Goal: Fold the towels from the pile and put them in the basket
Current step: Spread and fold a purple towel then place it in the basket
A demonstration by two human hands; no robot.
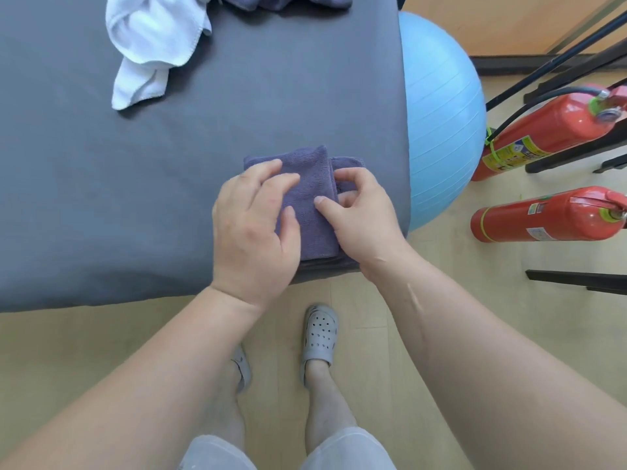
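We see the purple towel (312,198) lying folded at the near right corner of the grey worktop (135,198). It is a narrow strip, and its long axis runs from the near edge away from us, leaning slightly left. A lower layer peeks out along its right side and at the near end.

Our left hand (254,228) rests flat on the towel's left half with its fingers (271,167) spread. Our right hand (359,218) has thumb and curled fingers pinching the right edge of the upper fold.

The two hands cover much of the towel, so we cannot tell how many layers it has or how its near left corner lies.

At the far side a crumpled white towel (152,45) lies well apart from it. Beside that, a heap of purple cloth (271,1) is cut off by the top of the frame.

A blue exercise ball (441,113) sits against the right edge of the worktop. Beyond it are two red fire extinguishers (549,130) and some black stand legs (576,279) on the wooden floor (441,317). Below, our feet are in grey clogs (320,334), the left one half hidden by our forearm.
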